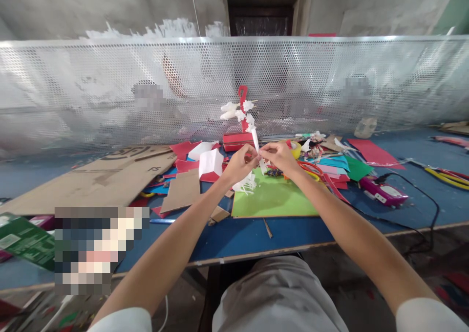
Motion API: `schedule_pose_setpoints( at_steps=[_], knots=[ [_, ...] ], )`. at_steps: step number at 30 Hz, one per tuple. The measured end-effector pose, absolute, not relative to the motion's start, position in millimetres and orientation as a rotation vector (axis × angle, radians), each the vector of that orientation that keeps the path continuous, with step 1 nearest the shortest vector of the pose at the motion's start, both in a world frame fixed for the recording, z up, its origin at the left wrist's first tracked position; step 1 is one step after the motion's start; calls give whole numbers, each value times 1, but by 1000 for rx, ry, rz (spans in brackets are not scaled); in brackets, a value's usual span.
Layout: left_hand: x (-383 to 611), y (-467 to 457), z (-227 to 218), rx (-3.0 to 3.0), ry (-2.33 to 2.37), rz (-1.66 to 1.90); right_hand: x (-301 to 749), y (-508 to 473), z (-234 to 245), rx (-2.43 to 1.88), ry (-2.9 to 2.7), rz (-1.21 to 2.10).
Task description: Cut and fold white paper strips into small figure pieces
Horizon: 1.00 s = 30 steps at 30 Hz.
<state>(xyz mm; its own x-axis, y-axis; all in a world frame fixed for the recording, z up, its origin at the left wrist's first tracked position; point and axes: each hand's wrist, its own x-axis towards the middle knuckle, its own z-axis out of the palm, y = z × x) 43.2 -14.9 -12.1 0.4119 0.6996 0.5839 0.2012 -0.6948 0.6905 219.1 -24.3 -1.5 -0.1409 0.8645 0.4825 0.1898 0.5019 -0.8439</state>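
the left hand (243, 160) has its grip drawn nearly closed, thumb and fingertips pinched at the lower part of a white strip (255, 139); the right hand (280, 155) pinches the same strip from the other side, its grip about as narrow, so the 2 sets of fingertips almost meet. how the strip lies between the fingers is too small to make out. it tilts a little, rising above the grips to a spray of white blossoms (249, 119), while its lower end pokes out just below them. behind the blossoms, beyond the grips, a red looped strip (242, 93) stands up over a red box (238, 140). below the grips lies a green sheet (278, 200), with white cut paper (246, 184) on its corner just under the left grip. left of that grip are a folded white paper (210, 164) and a piece of cardboard (181, 191). just past the right grip sits a yellow roll (295, 149); farther right on the blue table (234, 244) are coloured sheets (334, 163), a purple box (384, 191) and, well apart, yellow-handled pliers (446, 176).
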Motion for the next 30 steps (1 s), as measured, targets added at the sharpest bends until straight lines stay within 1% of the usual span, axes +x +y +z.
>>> schedule_pose_setpoints(
  at_steps=[9, 16, 25, 30],
  knots=[
    [43, -13, -12, 2159, 839, 1260, 216, -24, -2, -979, -1636, 684],
    [43, -13, -10, 2026, 739, 1281, 215, -29, 1, -954, -1560, 845],
    [40, -11, -9, 1852, 667, 1203, 217, -28, 2, -876, -1571, 995],
    [40, -8, -10, 1817, 663, 1178, 219, -27, 2, -864, -1604, 1026]
  ],
)
